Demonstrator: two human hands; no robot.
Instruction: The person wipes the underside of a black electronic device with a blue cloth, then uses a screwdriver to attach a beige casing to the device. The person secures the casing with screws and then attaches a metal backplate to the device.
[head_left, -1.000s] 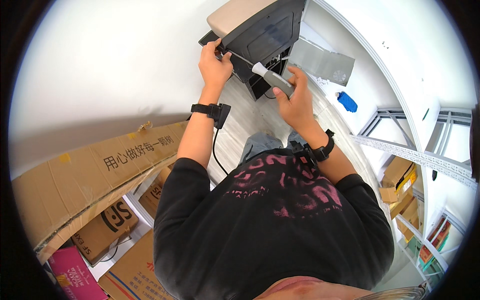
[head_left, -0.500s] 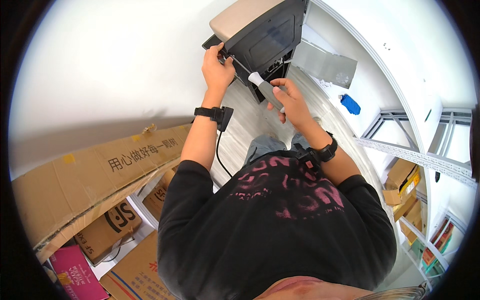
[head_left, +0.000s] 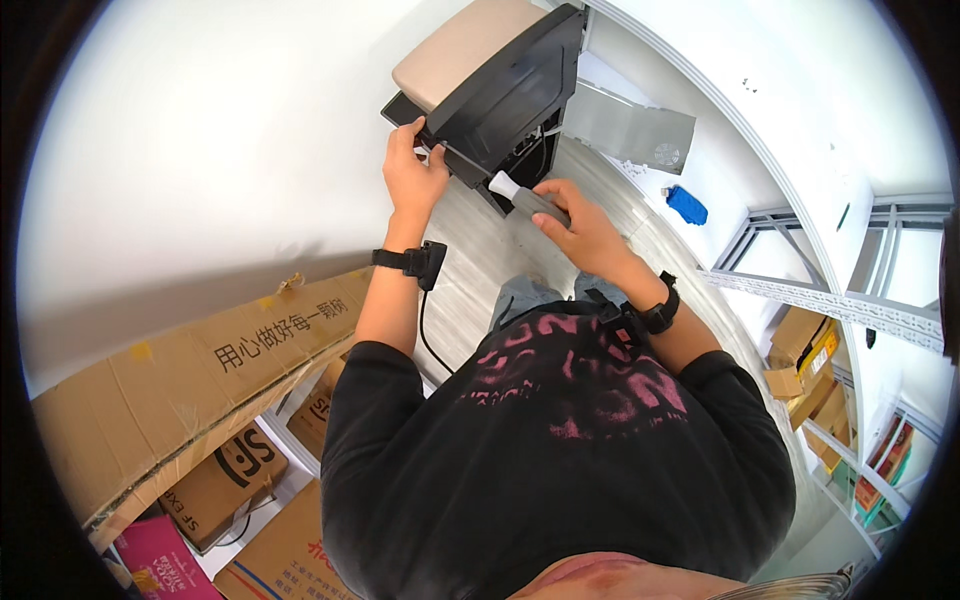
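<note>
My right hand (head_left: 585, 232) is wrapped round the grey handle of a screwdriver (head_left: 534, 202) with a white collar. Its thin shaft slants up and left along a black casing (head_left: 520, 95) with a large flat panel. At the casing's left corner, by the shaft's far end, the fingers and thumb of my left hand (head_left: 413, 178) are bent in; what they grip there is too small to make out. A beige, rounded, cushion-like block (head_left: 460, 50) sits against the casing's far left side. Cables and inner parts show in an opening at the casing's lower right.
A grey metal sheet (head_left: 632, 125) with a round vent and a blue pouch-like object (head_left: 687, 205) lie on the white shelving at right. Small loose bits lie near the sheet. Cardboard boxes (head_left: 225, 480) fill the lower left, beside a long carton (head_left: 190, 380). A white wall rises at left.
The casing, the shelving and both hands appear slightly farther left and lower in the view. My right hand has turned a little round the screwdriver handle. My left hand stays at the casing's corner.
</note>
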